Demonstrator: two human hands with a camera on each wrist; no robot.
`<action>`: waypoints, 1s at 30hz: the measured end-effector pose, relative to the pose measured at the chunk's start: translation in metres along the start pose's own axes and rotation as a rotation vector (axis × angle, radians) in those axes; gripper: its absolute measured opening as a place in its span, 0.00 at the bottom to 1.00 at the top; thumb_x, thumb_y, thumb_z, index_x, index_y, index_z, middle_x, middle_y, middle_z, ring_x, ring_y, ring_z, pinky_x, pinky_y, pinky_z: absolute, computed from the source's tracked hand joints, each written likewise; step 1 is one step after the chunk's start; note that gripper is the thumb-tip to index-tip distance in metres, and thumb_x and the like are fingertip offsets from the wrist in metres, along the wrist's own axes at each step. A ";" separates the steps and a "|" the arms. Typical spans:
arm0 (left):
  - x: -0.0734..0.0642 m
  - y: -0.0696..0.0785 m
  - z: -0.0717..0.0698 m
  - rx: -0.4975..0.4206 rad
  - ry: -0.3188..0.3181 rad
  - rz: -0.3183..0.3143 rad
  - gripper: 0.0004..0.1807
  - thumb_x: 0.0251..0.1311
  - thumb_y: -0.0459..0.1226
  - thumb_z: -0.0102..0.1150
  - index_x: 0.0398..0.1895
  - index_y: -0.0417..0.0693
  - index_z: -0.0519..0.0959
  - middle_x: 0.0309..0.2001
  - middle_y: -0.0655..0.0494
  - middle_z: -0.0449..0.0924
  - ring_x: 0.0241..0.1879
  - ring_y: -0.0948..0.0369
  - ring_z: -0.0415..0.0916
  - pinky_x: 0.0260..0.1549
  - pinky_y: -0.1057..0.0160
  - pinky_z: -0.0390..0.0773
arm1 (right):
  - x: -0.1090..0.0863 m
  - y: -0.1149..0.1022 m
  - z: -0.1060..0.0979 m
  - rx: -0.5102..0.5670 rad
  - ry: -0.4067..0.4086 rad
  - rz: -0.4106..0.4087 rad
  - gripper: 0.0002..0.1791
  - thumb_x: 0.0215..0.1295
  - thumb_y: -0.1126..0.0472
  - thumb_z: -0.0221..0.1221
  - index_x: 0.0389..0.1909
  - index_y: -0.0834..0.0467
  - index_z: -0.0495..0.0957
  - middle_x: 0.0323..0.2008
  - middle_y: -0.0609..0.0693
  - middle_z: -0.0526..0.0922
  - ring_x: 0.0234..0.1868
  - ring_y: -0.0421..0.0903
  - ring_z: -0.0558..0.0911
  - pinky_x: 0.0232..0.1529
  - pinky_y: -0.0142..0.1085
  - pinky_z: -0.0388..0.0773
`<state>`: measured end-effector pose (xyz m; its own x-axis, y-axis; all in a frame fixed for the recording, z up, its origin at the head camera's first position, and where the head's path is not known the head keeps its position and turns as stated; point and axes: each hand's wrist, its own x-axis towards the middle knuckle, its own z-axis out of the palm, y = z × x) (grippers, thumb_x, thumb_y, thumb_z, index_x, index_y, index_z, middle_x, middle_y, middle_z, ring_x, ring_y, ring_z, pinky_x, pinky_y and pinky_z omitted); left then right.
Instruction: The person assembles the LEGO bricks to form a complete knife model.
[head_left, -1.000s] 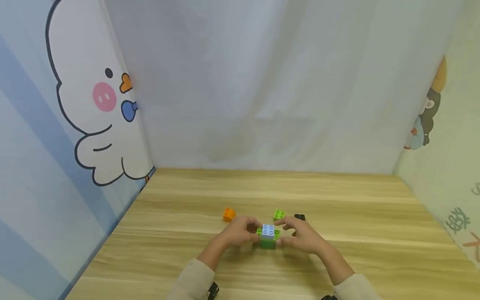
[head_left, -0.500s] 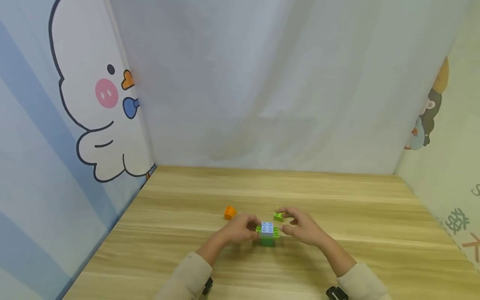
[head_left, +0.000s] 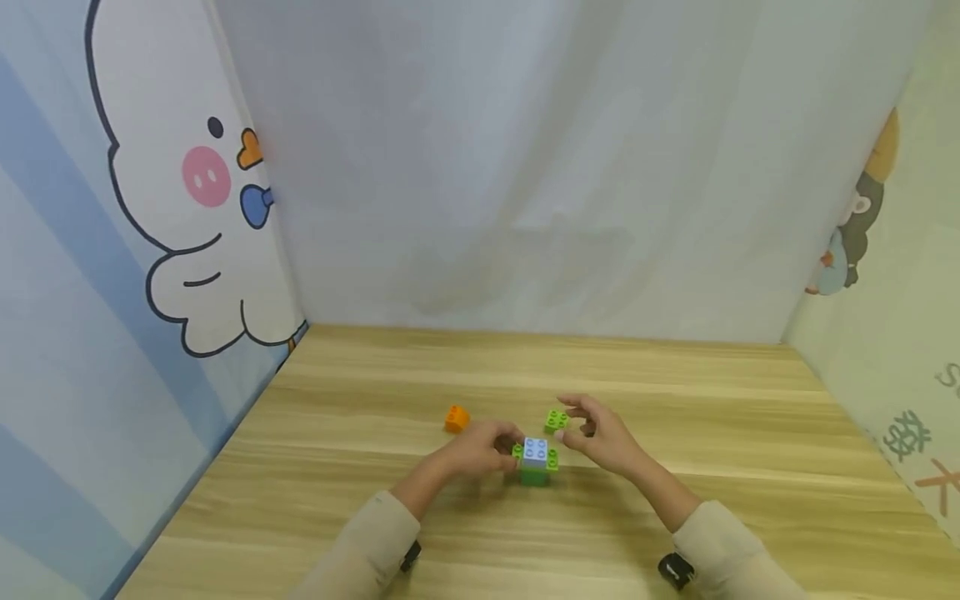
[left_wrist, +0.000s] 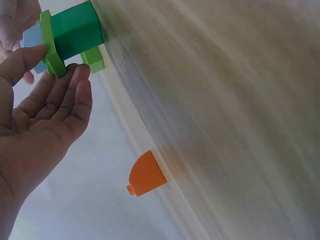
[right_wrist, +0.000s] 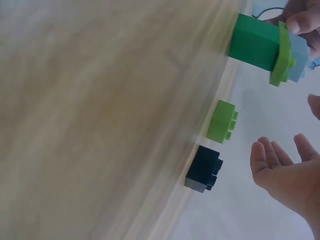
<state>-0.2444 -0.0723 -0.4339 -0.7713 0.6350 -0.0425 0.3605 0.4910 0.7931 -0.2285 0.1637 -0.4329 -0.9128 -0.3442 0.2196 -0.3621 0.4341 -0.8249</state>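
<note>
A small stack of toy building bricks [head_left: 535,463] stands on the table: a dark green block [left_wrist: 77,30] below, a light green plate [right_wrist: 282,55] across it and a pale blue brick [head_left: 535,451] on top. My left hand [head_left: 480,450] pinches the left end of the plate between thumb and fingers. My right hand [head_left: 606,437] is off the stack, fingers loosely bent and holding nothing. Its fingertips hover close to a loose light green brick [head_left: 556,420], also seen in the right wrist view. A black brick [right_wrist: 202,169] beside that one is hidden by the hand in the head view.
An orange brick with a curved side [head_left: 456,419] lies behind my left hand, on the left. The wooden table [head_left: 375,367] ends at a pale curtain [head_left: 480,208] at the back, with printed cloth walls on both sides.
My right hand has left the right side of the stack and moved forward toward the loose light green brick. My left hand stays at the stack.
</note>
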 end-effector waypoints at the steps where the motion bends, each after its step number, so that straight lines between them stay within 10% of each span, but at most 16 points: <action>1: 0.001 0.000 0.000 -0.001 -0.004 0.006 0.16 0.52 0.28 0.63 0.46 0.39 0.77 0.38 0.55 0.79 0.38 0.61 0.75 0.39 0.65 0.75 | 0.001 0.001 0.000 0.008 0.007 0.015 0.28 0.60 0.65 0.61 0.62 0.62 0.65 0.59 0.64 0.68 0.55 0.63 0.70 0.46 0.49 0.74; 14: 0.004 0.000 0.001 0.022 -0.019 0.032 0.16 0.50 0.29 0.64 0.44 0.37 0.78 0.37 0.53 0.80 0.37 0.61 0.76 0.38 0.66 0.76 | 0.017 0.019 0.006 0.018 0.008 0.184 0.37 0.57 0.63 0.64 0.65 0.66 0.59 0.60 0.70 0.63 0.58 0.65 0.67 0.50 0.50 0.72; 30: 0.004 0.002 -0.004 0.028 -0.035 0.007 0.16 0.50 0.28 0.64 0.45 0.35 0.78 0.36 0.53 0.79 0.36 0.62 0.75 0.38 0.65 0.76 | 0.044 0.021 0.000 -0.250 -0.064 0.265 0.36 0.45 0.57 0.73 0.53 0.70 0.71 0.43 0.63 0.77 0.43 0.58 0.77 0.42 0.46 0.76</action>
<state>-0.2488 -0.0709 -0.4297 -0.7501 0.6586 -0.0590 0.3805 0.5029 0.7761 -0.2766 0.1575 -0.4405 -0.9703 -0.2409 -0.0240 -0.1572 0.7023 -0.6943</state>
